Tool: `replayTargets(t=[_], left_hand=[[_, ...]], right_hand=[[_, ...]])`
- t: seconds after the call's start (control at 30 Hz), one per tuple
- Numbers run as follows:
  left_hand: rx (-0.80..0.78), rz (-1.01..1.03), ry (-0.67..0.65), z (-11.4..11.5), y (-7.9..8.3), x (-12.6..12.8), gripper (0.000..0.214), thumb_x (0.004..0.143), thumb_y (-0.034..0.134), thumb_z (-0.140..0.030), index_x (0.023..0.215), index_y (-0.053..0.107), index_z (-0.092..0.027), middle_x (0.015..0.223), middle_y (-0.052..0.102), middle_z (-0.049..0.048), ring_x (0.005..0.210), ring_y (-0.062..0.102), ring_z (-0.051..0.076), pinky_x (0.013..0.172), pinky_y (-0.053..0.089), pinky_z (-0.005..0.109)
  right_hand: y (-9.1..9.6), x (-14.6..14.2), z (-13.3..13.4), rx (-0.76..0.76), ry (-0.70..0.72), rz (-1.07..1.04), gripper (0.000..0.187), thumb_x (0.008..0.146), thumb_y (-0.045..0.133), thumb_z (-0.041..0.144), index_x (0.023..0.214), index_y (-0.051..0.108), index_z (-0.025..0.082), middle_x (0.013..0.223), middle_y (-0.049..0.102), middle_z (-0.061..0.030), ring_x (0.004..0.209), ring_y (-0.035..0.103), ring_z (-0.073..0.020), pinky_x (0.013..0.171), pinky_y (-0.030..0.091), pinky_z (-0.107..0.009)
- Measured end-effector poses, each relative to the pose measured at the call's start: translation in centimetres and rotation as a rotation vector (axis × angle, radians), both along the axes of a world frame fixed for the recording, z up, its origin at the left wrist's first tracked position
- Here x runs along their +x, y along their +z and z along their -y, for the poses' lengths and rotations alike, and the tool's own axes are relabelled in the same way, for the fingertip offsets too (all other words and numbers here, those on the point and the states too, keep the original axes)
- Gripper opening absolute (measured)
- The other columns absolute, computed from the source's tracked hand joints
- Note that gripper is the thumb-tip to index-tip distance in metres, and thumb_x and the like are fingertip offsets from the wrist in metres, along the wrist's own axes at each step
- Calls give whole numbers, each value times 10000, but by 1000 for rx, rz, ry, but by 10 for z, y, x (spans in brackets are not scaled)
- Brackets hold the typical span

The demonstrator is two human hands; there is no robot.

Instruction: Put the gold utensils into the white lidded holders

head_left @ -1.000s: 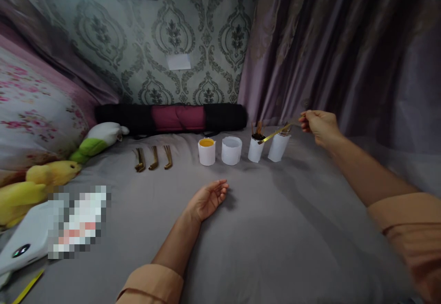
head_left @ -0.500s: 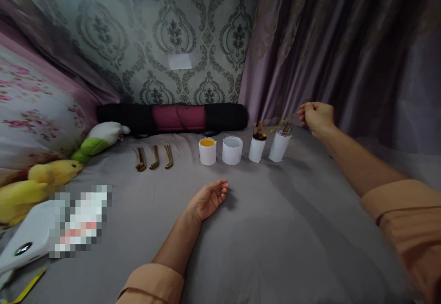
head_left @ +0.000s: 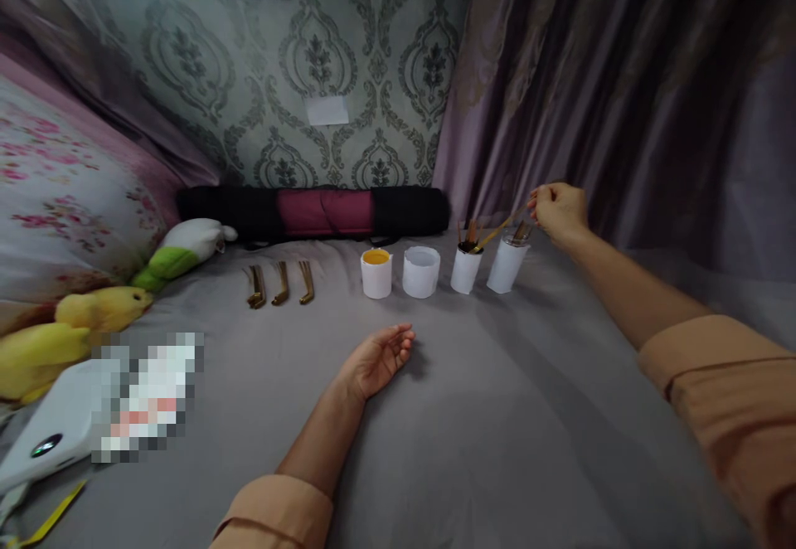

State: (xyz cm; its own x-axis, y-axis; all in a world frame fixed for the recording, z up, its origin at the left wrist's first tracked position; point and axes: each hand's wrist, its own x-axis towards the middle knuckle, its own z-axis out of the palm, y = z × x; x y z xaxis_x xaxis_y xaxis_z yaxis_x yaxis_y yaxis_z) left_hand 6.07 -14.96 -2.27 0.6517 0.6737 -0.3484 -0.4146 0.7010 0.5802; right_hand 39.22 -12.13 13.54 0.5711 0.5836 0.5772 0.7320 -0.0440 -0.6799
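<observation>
My right hand [head_left: 560,213] is pinched on the upper end of a thin gold-coloured stick [head_left: 496,234]. It slants down leftward to the dark-rimmed mouth of a narrow white cup [head_left: 464,273], where several thin brown sticks [head_left: 473,232] stand. Just right of that cup, a taller white cup [head_left: 507,267], slightly tilted, holds more thin sticks. My left hand [head_left: 381,358] lies palm up on the grey sheet with fingers loosely curled and nothing in it. Beyond it stand a white tub with yellow inside [head_left: 376,279] and a wider white tub [head_left: 421,277].
Three small bundles of gold-coloured pieces [head_left: 279,285] lie on the grey sheet [head_left: 473,449] at left. A black and maroon roll [head_left: 323,211] lies along the wall. Plush toys [head_left: 103,308], a white device [head_left: 62,425] and a yellow strip [head_left: 59,520] sit far left.
My right hand has moved a little left, bringing the gold-coloured stick's lower end to the narrow cup's mouth. My left hand has stayed in place.
</observation>
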Motion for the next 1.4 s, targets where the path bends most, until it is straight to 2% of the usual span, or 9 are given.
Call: replayTargets(t=[0.1,0.27,0.53,0.97,1.4], left_hand=[[-4,-2,2,0,0,0,130,783,494,-101,895,550,-68,762,601,70,602,550,72,534,455,162],[-13,-2,-2,0,1,0,131,779,496,-96,894,549,-64,752,598,67,595,549,72,529,453,161],[-10,2,-2,-1,-1,0,123,783,487,-97,885,550,-70,757,601,70,598,550,75,526,452,164],[-5,9,-3,-1,0,0,130,781,496,-103,893,550,-68,760,593,68,594,544,71,527,452,164],[-5,4,-6,-1,0,0,127,785,495,-108,894,547,-68,760,592,64,599,546,68,535,449,164]], right_hand=[[-3,-3,-3,13,-43,110,298,847,339,255,864,602,114,742,639,-71,482,506,-63,483,387,-181],[-2,-11,-4,-59,-48,197,295,832,343,234,860,613,121,753,660,-70,528,536,-77,561,407,-194],[-5,-23,-6,-97,-22,213,260,811,367,227,816,616,153,712,653,-53,634,593,-143,650,454,-273],[-20,-30,-18,-200,91,267,256,794,375,232,793,621,163,717,662,-50,670,605,-166,657,460,-294],[-35,-32,-23,-296,118,278,269,800,362,231,792,624,173,719,657,-42,668,606,-143,645,446,-252]])
